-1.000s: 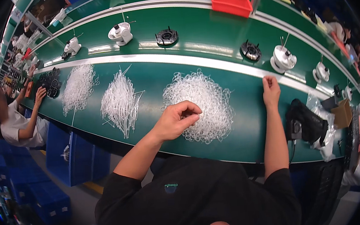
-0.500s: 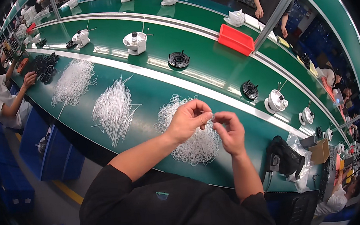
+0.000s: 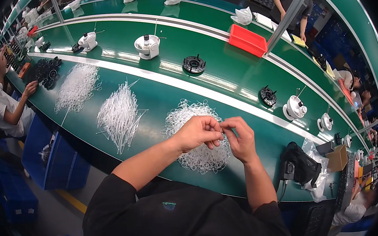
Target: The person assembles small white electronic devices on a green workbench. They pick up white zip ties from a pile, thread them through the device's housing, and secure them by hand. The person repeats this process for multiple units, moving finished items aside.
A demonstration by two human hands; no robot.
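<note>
Both hands pinch together over the pile of white plastic loops (image 3: 189,118); left hand (image 3: 197,133) and right hand (image 3: 241,138) fingers curled tight. Whatever's between the fingertips is too tiny to make out, and they cover the pile's middle.

shirt (image 3: 180,219): black, short sleeves | small teal chest mark (image 3: 169,206) | forearms bare | left hand (image 3: 197,133), right hand (image 3: 241,138): no gloves, rings or watch

Glossy green bench (image 3: 160,98), translucent plastic rings (image 3: 197,156)
</note>
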